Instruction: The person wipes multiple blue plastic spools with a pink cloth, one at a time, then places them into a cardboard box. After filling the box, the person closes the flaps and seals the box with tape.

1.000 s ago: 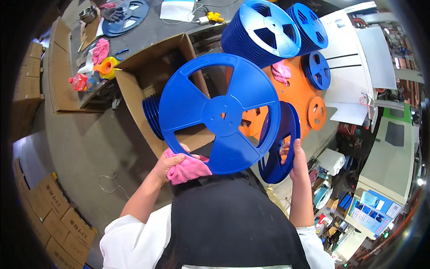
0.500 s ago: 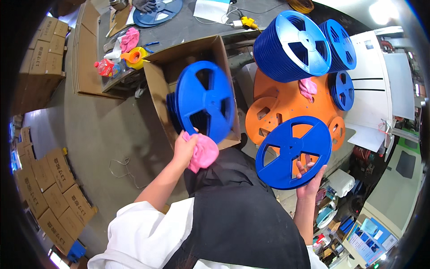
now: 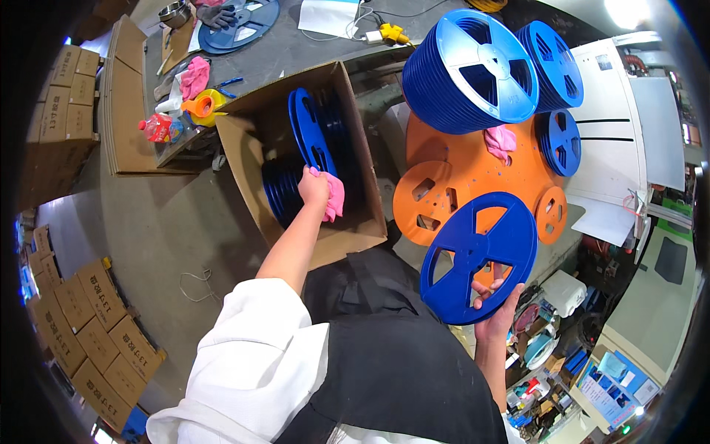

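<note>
My left hand (image 3: 313, 188) is closed on the near rim of a blue plastic reel (image 3: 303, 127), with a pink cloth (image 3: 335, 198) bunched in the same grip. That reel stands nearly edge-on inside an open cardboard box (image 3: 238, 172). More blue reels (image 3: 279, 194) are packed on edge in the box, beside the held one. On the other side, my right hand (image 3: 497, 314) grips another blue reel (image 3: 474, 252) by its lower right rim, fingers showing through a cutout. This reel is tilted, its face turned up, in front of an orange round table (image 3: 473, 159).
Tall stacks of blue reels (image 3: 488, 66) stand on the orange table near a second pink cloth (image 3: 501, 142). A grey workbench (image 3: 285, 44) behind the box carries tape (image 3: 201, 108), a red-labelled bottle (image 3: 157, 128) and gloves (image 3: 217, 16). Closed cartons (image 3: 96, 344) are piled at left.
My left hand has carried its reel forward and down into the box, turning it from face-on to nearly edge-on. The right hand's reel has shifted slightly left and tilted a little.
</note>
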### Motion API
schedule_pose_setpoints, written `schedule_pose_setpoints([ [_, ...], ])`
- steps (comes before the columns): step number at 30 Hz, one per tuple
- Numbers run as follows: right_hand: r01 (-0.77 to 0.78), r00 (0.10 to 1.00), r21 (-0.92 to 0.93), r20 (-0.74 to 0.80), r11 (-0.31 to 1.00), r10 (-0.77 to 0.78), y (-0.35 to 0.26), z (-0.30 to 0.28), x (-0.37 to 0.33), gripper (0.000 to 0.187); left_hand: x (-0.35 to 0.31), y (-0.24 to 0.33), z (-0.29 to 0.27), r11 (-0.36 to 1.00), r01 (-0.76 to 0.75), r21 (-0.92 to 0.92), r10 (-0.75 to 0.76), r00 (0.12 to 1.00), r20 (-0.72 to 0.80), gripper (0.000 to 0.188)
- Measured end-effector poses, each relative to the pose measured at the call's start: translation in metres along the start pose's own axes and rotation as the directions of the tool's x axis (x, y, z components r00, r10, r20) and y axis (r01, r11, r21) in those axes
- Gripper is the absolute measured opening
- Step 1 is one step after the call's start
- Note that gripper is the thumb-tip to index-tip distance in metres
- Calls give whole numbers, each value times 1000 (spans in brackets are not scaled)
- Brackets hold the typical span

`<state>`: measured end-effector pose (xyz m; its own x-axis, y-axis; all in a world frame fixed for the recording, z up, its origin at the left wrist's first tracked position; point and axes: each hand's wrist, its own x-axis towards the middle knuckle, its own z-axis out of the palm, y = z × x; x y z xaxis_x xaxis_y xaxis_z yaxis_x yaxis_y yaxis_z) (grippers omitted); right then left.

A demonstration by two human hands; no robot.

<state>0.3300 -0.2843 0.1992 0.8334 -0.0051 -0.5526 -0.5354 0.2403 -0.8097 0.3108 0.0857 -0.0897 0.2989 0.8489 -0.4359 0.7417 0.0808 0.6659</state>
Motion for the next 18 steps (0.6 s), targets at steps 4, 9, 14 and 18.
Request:
schedule_pose_setpoints([
  [4, 20, 999, -14, 29, 1000, -20, -3, 4, -2, 57, 0, -1, 13, 991, 135, 14, -136, 984, 112, 22],
  [9, 14, 993, 123, 117, 992, -28, -17, 18, 2, 60, 7, -71, 25, 824, 136, -550, -99, 990, 97, 24],
  [14, -88, 971, 460, 239, 884, -27, -16, 4, 7, 58, -59, 75, -74, 520, 265, -812, 242, 866, 437, 43],
  [18, -242, 914, 539, 406, 807, 3, -8, 18, 4, 52, -123, 170, -116, 695, -87, -713, 486, 789, 377, 39],
])
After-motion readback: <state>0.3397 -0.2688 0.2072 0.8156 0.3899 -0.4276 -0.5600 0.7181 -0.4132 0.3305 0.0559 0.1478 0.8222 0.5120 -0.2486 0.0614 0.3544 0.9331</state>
